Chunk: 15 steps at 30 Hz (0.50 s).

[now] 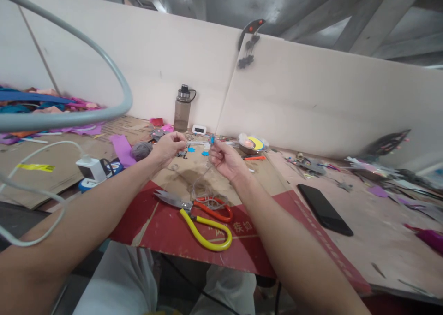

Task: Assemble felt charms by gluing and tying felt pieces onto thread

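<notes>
My left hand (168,147) is raised over the table, its fingers pinched on a thin grey thread and a small dark piece. My right hand (223,158) is close beside it, pinching a small blue piece with the same grey thread (204,186) hanging from it down to a loose tangle on the cardboard. Just below the hands lie thread snips (173,199) with an orange loop handle and a second pair with a yellow loop handle (207,232).
A black phone (324,209) lies to the right. A water bottle (182,108) stands at the back by the white partition. A grey yarn ball (141,150), a charger block (90,168) with cable, coloured felt scraps (44,104) and a small bowl (248,144) surround the work area.
</notes>
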{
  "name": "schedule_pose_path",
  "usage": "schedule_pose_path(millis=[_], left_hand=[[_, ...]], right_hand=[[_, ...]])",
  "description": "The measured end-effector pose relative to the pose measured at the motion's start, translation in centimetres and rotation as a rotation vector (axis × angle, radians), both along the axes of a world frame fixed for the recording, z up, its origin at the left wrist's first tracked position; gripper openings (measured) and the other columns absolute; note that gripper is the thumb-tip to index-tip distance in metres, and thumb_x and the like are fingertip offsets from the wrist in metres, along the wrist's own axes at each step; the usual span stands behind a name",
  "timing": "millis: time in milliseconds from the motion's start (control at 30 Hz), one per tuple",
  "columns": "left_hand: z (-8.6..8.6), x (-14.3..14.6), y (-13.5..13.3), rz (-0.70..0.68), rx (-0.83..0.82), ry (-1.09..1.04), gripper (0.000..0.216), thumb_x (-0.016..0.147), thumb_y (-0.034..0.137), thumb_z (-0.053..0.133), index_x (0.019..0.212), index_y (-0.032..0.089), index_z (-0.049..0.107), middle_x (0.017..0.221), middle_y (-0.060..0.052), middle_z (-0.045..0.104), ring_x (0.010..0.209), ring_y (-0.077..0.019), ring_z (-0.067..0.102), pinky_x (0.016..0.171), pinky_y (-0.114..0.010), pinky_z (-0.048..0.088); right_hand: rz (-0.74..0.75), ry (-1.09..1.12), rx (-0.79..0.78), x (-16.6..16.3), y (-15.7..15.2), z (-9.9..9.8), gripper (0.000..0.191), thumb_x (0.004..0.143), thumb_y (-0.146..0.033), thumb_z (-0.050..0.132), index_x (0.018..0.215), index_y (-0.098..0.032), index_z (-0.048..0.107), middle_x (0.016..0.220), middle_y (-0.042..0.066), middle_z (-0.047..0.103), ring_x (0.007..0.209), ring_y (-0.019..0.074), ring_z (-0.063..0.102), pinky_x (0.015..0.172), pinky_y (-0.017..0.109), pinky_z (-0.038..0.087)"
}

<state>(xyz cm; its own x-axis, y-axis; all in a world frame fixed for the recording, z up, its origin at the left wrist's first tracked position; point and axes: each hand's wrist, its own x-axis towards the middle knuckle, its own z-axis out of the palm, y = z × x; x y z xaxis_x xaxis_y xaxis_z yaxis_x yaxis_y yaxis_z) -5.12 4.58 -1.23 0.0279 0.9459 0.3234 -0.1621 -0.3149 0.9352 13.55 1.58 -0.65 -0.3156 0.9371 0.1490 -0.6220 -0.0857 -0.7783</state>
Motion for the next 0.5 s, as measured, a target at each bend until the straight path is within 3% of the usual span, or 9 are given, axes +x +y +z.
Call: schedule_pose_path(millis=[133,233,367,500], left_hand=[[-0.2,0.1,-0.1,0.042,0.048,0.084,0.013,0.055,0.003,0.058,0.058,0.015,0.054,0.054,0.005,0.052,0.05,-0.0058,0.044,0.049,-0.019,0.032],[-0.5,0.1,0.0,0.053,0.088,0.117,0.013,0.054,0.004,0.058,0.058,0.015,0.054,0.057,0.004,0.052,0.052,-0.0059,0.043,0.05,-0.02,0.032],[-0.6,-0.3,0.4,0.076,0.132,0.057,0.015,0.054,0.004,0.058,0.057,0.016,0.05,0.054,0.005,0.049,0.051,-0.0061,0.041,0.049,-0.02,0.03],[0.1,-1.5,1.1,0.137,0.167,-0.259,0.019,0.058,0.006,0.054,0.054,0.018,0.04,0.047,0.005,0.04,0.047,-0.0069,0.039,0.047,-0.02,0.029]], right_hand=[[0.223,0.046,0.153,0.8,-0.7,0.3,0.026,0.071,-0.019,0.07,0.068,-0.018,0.045,0.063,-0.007,0.027,0.051,0.0052,0.019,0.045,0.015,0.025],[0.31,0.031,0.194,0.8,-1.2,0.4,0.025,0.069,-0.022,0.072,0.07,-0.018,0.047,0.066,-0.006,0.028,0.054,0.0064,0.018,0.047,0.017,0.026],[0.28,-0.018,0.203,0.6,-1.3,0.5,0.025,0.07,-0.023,0.07,0.07,-0.019,0.046,0.067,-0.005,0.025,0.054,0.0073,0.016,0.046,0.019,0.024],[0.195,-0.028,0.229,0.7,-0.9,0.5,0.024,0.074,-0.022,0.067,0.068,-0.019,0.044,0.066,-0.006,0.022,0.053,0.0074,0.016,0.045,0.018,0.023]])
